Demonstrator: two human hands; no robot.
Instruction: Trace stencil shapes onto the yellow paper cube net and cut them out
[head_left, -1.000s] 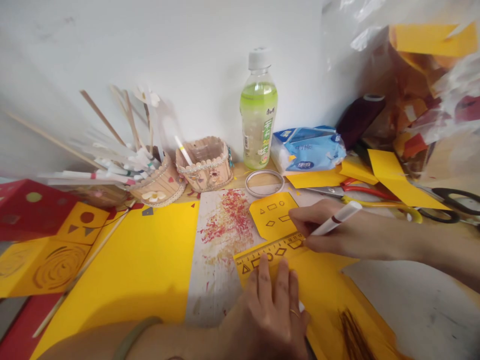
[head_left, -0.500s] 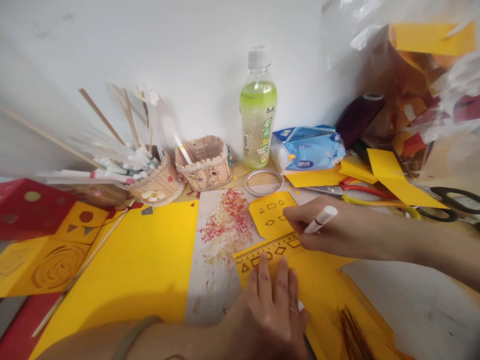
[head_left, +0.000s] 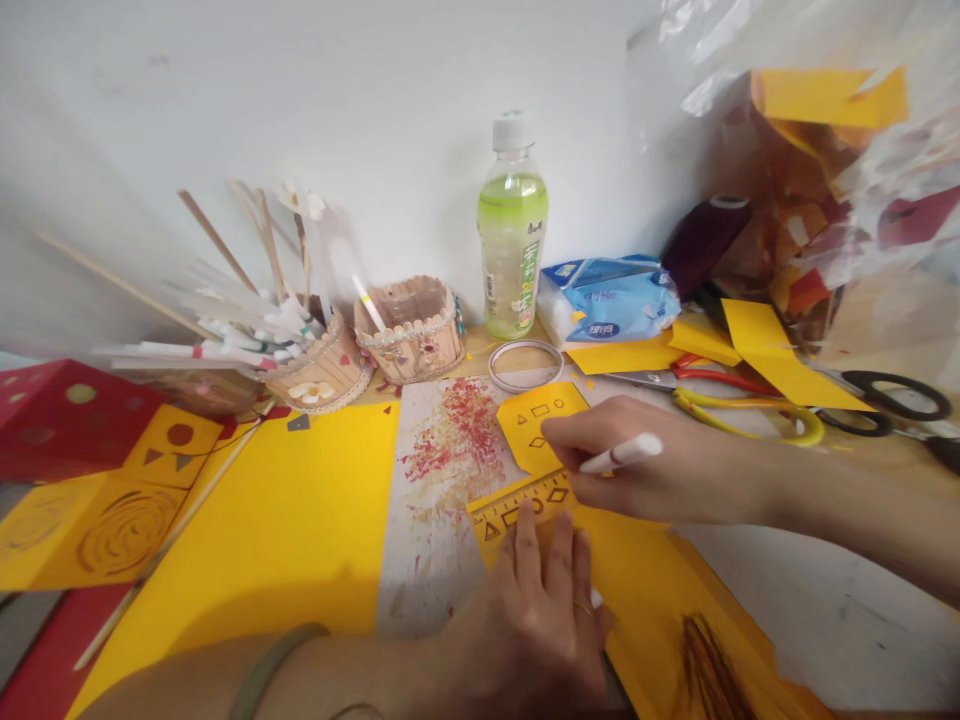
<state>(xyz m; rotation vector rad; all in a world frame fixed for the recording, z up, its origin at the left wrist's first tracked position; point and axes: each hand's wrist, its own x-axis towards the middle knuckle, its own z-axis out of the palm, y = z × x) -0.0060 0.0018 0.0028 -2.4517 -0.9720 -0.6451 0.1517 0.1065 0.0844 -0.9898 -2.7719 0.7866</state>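
Hands are working close together, not touching: left hand (head_left: 536, 625) is pressing flat on the yellow stencil ruler (head_left: 525, 507), fingers spread, nothing gripped. Right hand (head_left: 637, 465) is pinching a white pen (head_left: 621, 453), tip hidden behind the fingers, near the ruler's right end. Ruler's long axis is running left-low to right-high, lying between both hands on the yellow card (head_left: 660, 590); right hand is sitting nearer the cutouts.

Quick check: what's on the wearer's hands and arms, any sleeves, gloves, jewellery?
Both arms are bare in view, no sleeves and no gloves. The left hand has a thin ring on one finger, and a pale greenish bangle sits round the left forearm. The right hand shows no ring, watch or band, and its forearm is bare to the frame edge.
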